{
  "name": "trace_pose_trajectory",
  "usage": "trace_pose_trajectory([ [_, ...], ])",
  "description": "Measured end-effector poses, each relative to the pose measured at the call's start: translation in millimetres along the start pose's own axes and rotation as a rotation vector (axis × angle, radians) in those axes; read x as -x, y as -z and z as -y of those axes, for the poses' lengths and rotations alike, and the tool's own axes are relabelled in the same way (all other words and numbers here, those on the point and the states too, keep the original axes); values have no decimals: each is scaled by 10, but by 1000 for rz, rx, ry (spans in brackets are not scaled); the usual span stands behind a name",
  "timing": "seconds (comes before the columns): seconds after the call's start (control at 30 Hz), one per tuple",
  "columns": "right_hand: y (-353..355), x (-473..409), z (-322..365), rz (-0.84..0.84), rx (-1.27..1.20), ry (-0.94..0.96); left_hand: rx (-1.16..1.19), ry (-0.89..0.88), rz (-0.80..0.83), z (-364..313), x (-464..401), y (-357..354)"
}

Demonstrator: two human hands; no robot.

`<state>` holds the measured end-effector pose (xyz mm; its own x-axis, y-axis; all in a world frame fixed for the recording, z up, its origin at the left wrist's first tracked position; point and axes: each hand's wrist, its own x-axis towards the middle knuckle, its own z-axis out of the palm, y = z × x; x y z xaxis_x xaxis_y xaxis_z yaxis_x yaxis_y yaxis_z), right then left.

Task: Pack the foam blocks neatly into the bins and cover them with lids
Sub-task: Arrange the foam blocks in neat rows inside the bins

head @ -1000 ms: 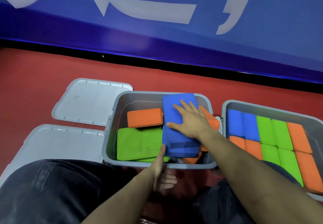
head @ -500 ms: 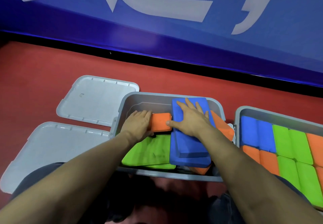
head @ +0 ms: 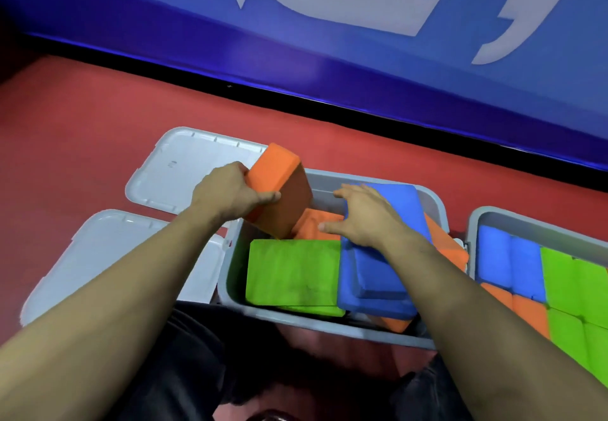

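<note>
A grey bin [head: 324,323] in front of me holds foam blocks lying loosely. My left hand [head: 228,192] grips an orange block [head: 279,190] and holds it tilted above the bin's far left corner. My right hand [head: 365,215] lies flat, fingers spread, on a stack of blue blocks [head: 378,276] leaning along the bin's middle. Green blocks [head: 292,272] lie flat at the near left. More orange blocks [head: 312,226] show beneath and to the right of the blue ones. A second grey bin [head: 473,223] on the right holds blue, green and orange blocks in neat rows.
Two grey lids lie on the red floor left of the bins, one far [head: 184,170] and one near [head: 105,262]. A blue wall with white lettering [head: 329,9] runs behind. My dark trousers [head: 184,364] are at the bottom edge.
My left hand came up into the bin, took hold of the orange block at the far left and lifted it, tilted, above the rim. My right hand stayed on the blue blocks.
</note>
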<state>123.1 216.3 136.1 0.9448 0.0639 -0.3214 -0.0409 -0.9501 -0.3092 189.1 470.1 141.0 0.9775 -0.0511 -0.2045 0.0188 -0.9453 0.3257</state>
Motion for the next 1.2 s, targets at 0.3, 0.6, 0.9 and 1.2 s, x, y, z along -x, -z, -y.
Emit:
trace_pose_trajectory([
  [0.3, -710, -272, 616, 361, 82, 81, 141, 62, -85, 245, -31, 201],
  [0.6, -1418, -685, 545, 329, 40, 2, 182, 76, -53, 348, -163, 173],
  [0.9, -1431, -727, 518, 350, 65, -41, 230, 128, -32, 422, -265, 188],
  [1.2, -1341, -633, 531, 319, 29, -3, 199, 119, -71, 305, -209, 233],
])
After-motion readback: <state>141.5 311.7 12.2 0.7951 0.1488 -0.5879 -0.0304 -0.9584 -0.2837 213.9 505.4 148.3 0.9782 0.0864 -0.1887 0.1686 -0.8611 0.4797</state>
